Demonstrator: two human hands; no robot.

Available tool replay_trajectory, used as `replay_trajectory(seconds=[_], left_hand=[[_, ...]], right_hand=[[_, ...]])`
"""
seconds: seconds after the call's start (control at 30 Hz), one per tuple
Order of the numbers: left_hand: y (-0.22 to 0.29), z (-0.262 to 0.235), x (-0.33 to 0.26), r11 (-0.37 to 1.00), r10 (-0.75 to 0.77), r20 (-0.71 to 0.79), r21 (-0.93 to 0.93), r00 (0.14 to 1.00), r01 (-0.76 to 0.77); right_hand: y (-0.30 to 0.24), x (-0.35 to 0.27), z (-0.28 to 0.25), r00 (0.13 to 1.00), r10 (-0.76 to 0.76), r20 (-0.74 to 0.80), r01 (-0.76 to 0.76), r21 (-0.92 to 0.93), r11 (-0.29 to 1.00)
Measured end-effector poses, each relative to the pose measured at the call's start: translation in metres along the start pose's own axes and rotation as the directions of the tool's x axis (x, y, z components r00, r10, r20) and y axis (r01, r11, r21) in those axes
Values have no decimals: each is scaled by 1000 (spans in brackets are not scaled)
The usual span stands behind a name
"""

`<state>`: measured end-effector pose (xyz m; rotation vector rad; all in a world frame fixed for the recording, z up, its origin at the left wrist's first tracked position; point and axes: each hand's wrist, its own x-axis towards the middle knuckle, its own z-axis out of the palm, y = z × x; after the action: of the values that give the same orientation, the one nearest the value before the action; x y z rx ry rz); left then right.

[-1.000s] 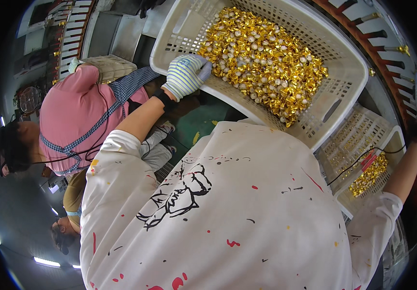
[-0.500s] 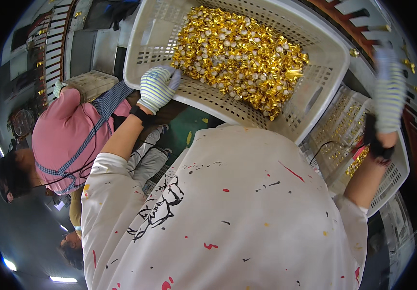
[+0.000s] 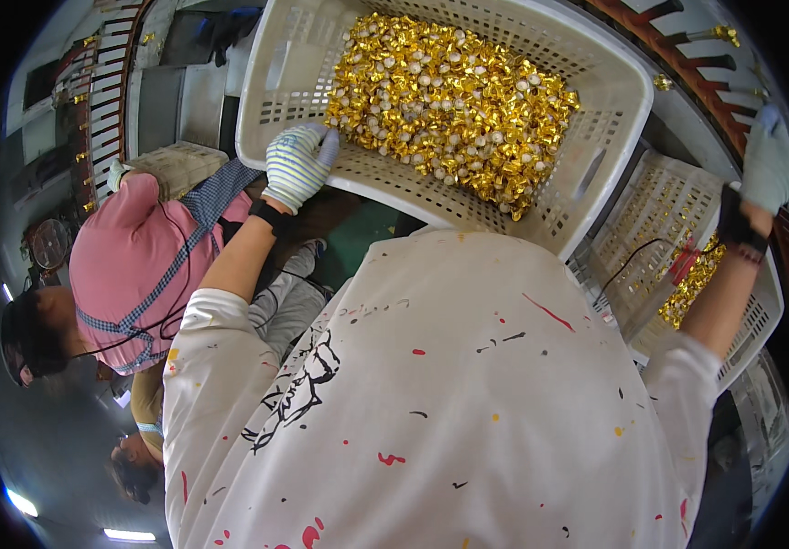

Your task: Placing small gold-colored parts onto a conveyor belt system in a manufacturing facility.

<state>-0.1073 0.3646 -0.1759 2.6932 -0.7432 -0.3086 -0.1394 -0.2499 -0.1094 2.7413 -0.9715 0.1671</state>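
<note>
A large off-white perforated plastic basket [image 3: 587,55] is in front of me, holding a heap of small gold pieces [image 3: 454,110] with pale, round parts among them. My left hand [image 3: 298,167], in a striped knit glove, is closed over the basket's near left rim, its thumb along the inside. My right hand [image 3: 769,163], in a pale glove with a dark wristband, is raised at the far right beside a dark rack [image 3: 738,110] with pegs. A gold piece [image 3: 726,35] sits on one of its pegs. The right fingers are too indistinct to show whether they hold anything.
To the right, a second white perforated basket [image 3: 765,320] contains more gold pieces [image 3: 687,291]. A dark cable [image 3: 628,259] loops beside it. On the left, a person in a pink top [image 3: 129,265] works by another basket [image 3: 179,166] and a similar pegged rack [image 3: 106,110].
My right hand has moved a little outward to the right along the rack and is less blurred. My left hand stays on the basket rim. The view has shifted slightly.
</note>
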Motion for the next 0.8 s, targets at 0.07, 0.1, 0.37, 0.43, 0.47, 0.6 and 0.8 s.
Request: replay_trajectory(seconds=[0.07, 0.1, 0.37, 0.43, 0.47, 0.6, 0.8], left_hand=[[3, -2, 0, 1000, -19, -12, 10, 1000, 19], [5, -1, 2, 1000, -4, -4, -3, 1000, 4], [-5, 5, -4, 1000, 17, -38, 19, 999, -16], [-6, 3, -3, 999, -7, 16, 44, 1000, 6], [-5, 4, 0, 1000, 10, -4, 28, 1000, -10], [-2, -1, 6, 1000, 25, -38, 9, 999, -25], [-6, 1, -6, 999, -4, -26, 44, 1000, 5]], right_hand=[[-24, -59, -21, 996, -71, -45, 82, 338, 938], [-16, -81, -6, 920, -348, -180, 390, 514, 764], [-100, -155, -61, 775, -539, 330, -432, 899, -70], [-100, -156, -66, 828, -515, 220, -268, 963, -20], [-101, -158, -65, 854, -477, 208, -274, 959, -74], [-94, -158, -86, 883, -427, 195, -261, 960, -101], [-92, -136, -60, 785, -618, 40, 198, 929, 312]])
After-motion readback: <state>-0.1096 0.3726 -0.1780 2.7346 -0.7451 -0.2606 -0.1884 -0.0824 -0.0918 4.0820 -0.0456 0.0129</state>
